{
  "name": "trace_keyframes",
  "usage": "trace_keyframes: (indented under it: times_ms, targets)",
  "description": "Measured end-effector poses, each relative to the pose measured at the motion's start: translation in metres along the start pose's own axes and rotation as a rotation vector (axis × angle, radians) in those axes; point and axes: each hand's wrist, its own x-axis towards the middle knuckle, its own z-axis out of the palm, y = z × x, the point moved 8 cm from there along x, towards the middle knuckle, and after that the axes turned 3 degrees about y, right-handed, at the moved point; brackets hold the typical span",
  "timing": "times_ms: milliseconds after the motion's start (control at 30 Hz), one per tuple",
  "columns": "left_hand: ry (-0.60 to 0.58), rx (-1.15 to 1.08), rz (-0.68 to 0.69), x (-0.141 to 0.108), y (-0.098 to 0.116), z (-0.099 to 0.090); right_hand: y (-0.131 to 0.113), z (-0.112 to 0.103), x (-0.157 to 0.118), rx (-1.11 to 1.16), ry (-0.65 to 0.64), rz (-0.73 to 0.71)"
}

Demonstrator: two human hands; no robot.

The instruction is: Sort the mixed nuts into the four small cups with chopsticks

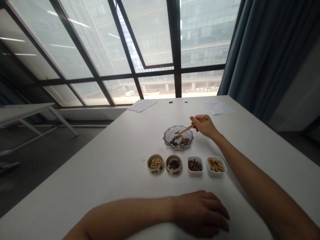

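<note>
My right hand (203, 125) is closed around a pair of wooden chopsticks (189, 127). Their tips reach into a scalloped clear glass bowl (166, 140), close to a small dark piece; whether they pinch it I cannot tell. Brown and dark dried bits (180, 142) lie in that bowl. My left hand (201, 213) rests palm down on the near part of the table, fingers loosely stretched, holding nothing. Between the hands stand a round dish with pale peanut-like pieces (156, 163), another with dark pieces (174, 164), and white square tubs of brown pieces (195, 165) and yellowish pieces (215, 164).
The long white table (112, 166) runs toward a wall of windows. Papers (142, 105) lie at its far left and more papers (217, 107) at its far right. A blue curtain (252, 56) hangs at right, and another table (27, 111) stands at left.
</note>
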Motion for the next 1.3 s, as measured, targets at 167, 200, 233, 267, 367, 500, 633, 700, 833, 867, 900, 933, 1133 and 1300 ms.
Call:
trace_keyframes:
  times_ms: [167,200,233,267,367,500,633,700,833,867,900,933,1133,1300]
  targets:
    - [0.017,0.000,0.009,-0.001,0.000,-0.001,-0.003,0.008,-0.004,-0.034,-0.093,-0.008]
    - [0.021,0.001,0.009,0.000,0.000,-0.001,-0.002,0.009,-0.005,-0.038,-0.104,-0.012]
    - [0.021,0.002,0.009,0.000,0.000,-0.001,-0.002,0.010,-0.005,-0.040,-0.113,-0.017]
    - [0.019,0.003,0.008,0.000,0.000,-0.001,-0.001,0.010,-0.005,-0.041,-0.121,-0.022]
    - [0.008,0.004,0.003,0.001,0.000,0.000,0.001,0.012,-0.005,-0.034,-0.129,-0.033]
    - [0.016,0.004,-0.002,0.001,0.000,-0.001,0.003,0.014,-0.005,0.009,-0.102,-0.031]
    - [0.039,-0.005,0.010,0.001,0.001,-0.002,0.010,0.013,-0.003,0.051,-0.028,-0.016]
    - [0.035,-0.009,0.017,0.000,0.002,-0.002,0.016,0.012,-0.001,0.062,0.010,-0.004]
    - [0.046,-0.004,0.015,-0.001,0.001,-0.001,0.027,0.006,0.003,0.103,0.086,0.035]
    - [0.052,-0.002,0.014,-0.001,0.000,-0.001,0.030,0.004,0.004,0.117,0.104,0.041]
    - [0.056,-0.002,0.013,-0.002,0.000,0.000,0.031,0.002,0.005,0.133,0.119,0.048]
    - [0.058,-0.002,0.011,-0.002,0.000,0.000,0.033,0.000,0.006,0.150,0.132,0.057]
    - [0.043,0.002,0.002,-0.002,-0.001,0.002,0.033,-0.016,0.010,0.229,0.188,0.103]
    - [0.037,-0.003,0.004,-0.002,-0.001,0.001,0.032,-0.017,0.012,0.207,0.144,0.086]
